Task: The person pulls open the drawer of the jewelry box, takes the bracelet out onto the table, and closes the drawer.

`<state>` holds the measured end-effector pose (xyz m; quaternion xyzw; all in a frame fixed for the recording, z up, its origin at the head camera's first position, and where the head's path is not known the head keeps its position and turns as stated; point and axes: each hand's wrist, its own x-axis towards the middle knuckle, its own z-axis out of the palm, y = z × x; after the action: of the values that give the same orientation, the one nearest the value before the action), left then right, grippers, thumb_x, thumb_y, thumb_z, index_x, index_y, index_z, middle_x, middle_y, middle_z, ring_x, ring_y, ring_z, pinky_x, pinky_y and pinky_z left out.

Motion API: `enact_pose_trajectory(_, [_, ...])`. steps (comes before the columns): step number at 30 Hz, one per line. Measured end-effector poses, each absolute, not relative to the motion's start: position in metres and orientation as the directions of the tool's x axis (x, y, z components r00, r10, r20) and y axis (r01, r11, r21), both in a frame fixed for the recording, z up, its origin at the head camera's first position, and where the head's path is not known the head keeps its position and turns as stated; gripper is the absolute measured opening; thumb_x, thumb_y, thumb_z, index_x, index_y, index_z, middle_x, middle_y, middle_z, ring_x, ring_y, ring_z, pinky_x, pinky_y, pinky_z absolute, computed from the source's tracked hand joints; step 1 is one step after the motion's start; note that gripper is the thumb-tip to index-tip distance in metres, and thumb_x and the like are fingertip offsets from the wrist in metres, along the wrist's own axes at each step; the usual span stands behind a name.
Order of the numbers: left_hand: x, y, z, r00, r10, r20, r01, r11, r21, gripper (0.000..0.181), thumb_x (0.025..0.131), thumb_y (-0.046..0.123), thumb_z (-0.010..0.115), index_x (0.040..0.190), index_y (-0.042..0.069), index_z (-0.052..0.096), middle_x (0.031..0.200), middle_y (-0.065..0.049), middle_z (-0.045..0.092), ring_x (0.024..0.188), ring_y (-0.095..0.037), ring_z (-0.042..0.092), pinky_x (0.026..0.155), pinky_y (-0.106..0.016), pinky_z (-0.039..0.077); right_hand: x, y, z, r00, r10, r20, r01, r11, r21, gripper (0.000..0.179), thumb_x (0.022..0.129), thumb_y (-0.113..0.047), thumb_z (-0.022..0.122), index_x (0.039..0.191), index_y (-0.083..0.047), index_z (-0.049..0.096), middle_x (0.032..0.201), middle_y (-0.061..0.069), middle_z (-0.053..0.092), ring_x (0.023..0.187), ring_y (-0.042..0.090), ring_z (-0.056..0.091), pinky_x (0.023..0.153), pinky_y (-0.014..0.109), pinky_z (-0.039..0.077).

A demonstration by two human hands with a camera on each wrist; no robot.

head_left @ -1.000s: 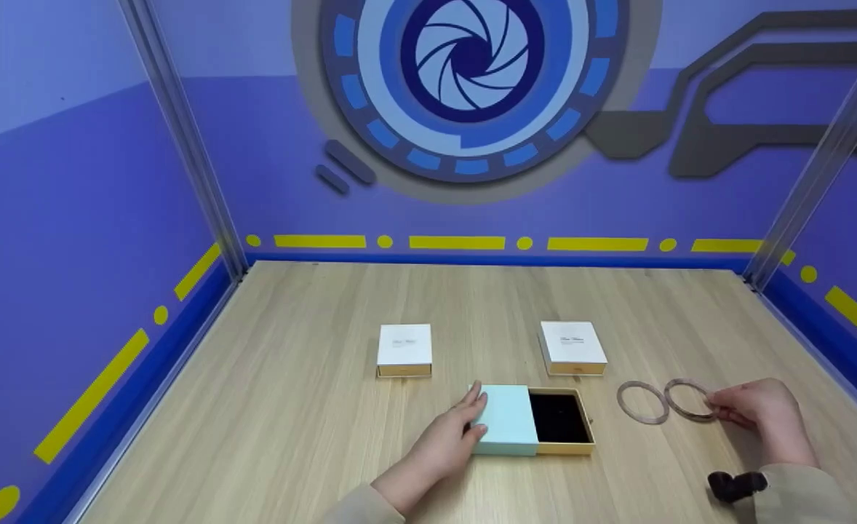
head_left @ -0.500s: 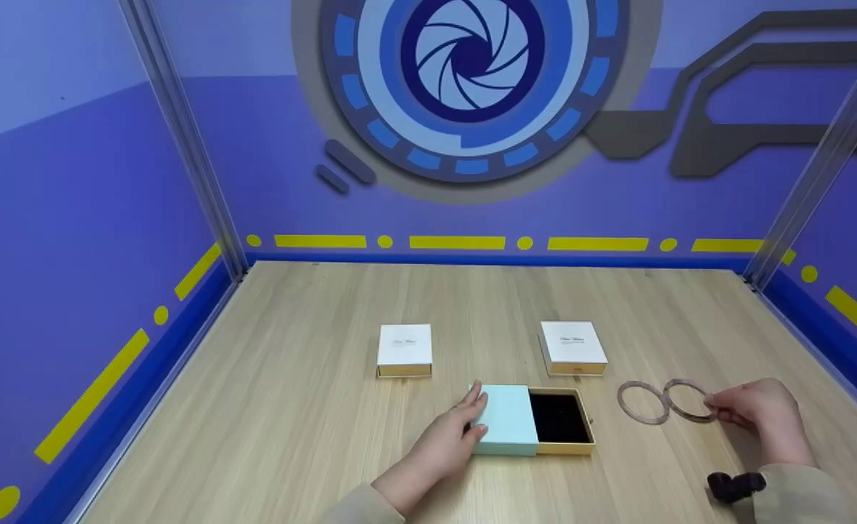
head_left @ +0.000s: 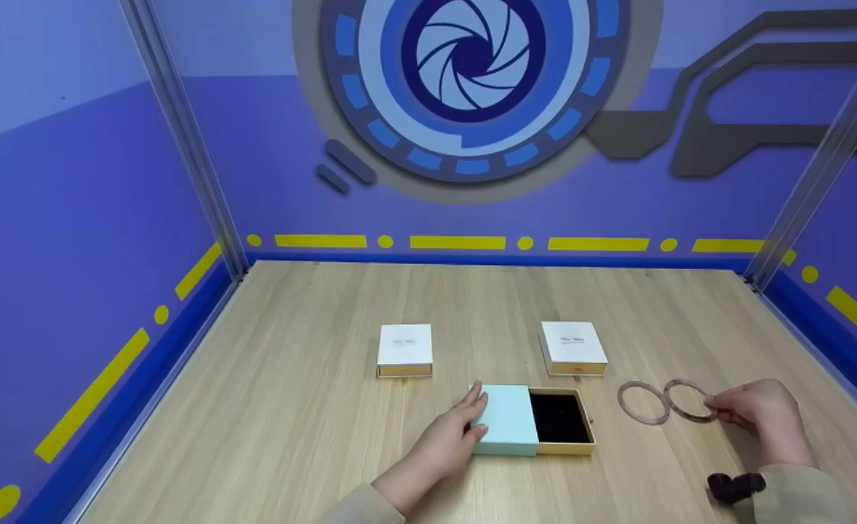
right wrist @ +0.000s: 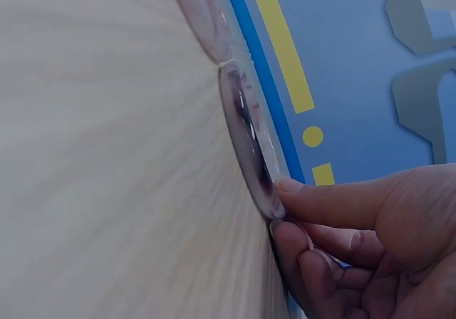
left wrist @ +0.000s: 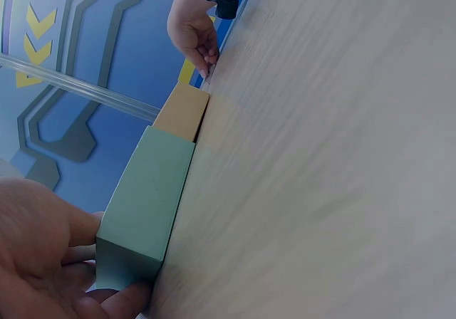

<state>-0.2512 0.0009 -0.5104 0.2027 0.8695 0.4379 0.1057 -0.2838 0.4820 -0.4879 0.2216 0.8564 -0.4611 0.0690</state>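
Note:
A mint-green box (head_left: 507, 426) lies on the table with its gold-edged drawer (head_left: 567, 449) partly pulled out to the right, baring a black lining. At the closed end, my left hand (head_left: 432, 444) grips the sleeve, fingers over the top and the end; the left wrist view shows fingers curled around that end. To the right, two pale, translucent bangles lie side by side, touching. My right hand (head_left: 759, 411) pinches the right-hand bangle (right wrist: 246, 134), which has dark streaks, between thumb and fingers at its right edge. The other bangle (right wrist: 203, 16) lies untouched.
Two small white boxes with gold fronts stand farther back, one at left (head_left: 405, 346) and one at right (head_left: 572, 343). Blue printed walls enclose the wooden table (head_left: 290, 407). A black device (head_left: 735, 487) sits by the right sleeve.

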Motion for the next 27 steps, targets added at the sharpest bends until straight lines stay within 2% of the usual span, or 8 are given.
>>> enact_pose_trajectory(9, [-0.2511, 0.0006, -0.5107, -0.896, 0.445, -0.009, 0.257, 0.534, 0.806, 0.054, 0.107, 0.019, 0.053, 0.157, 0.005, 0.039, 0.172, -0.007, 0.023, 0.158, -0.029, 0.025, 0.127, -0.051, 0.026, -0.2842, 0.4833, -0.4893, -0.897, 0.311, -0.314, 0.436, 0.504, -0.746, 0.015, 0.086, -0.014, 0.079, 0.077, -0.003, 0.08, 0.057, -0.006, 0.069, 0.055, 0.005, 0.064, 0.055, 0.019, 0.053])
enact_pose_trajectory(27, [-0.2503, 0.0004, -0.5093, -0.894, 0.448, 0.024, 0.29, 0.535, 0.793, 0.055, 0.106, 0.02, 0.056, 0.156, 0.003, 0.041, 0.171, -0.009, 0.025, 0.157, -0.031, 0.029, 0.125, -0.052, 0.029, -0.2827, 0.4848, -0.489, -0.887, 0.317, -0.335, 0.453, 0.462, -0.762, 0.016, 0.087, -0.015, 0.079, 0.073, -0.006, 0.078, 0.057, -0.007, 0.069, 0.055, 0.002, 0.065, 0.055, 0.017, 0.055])
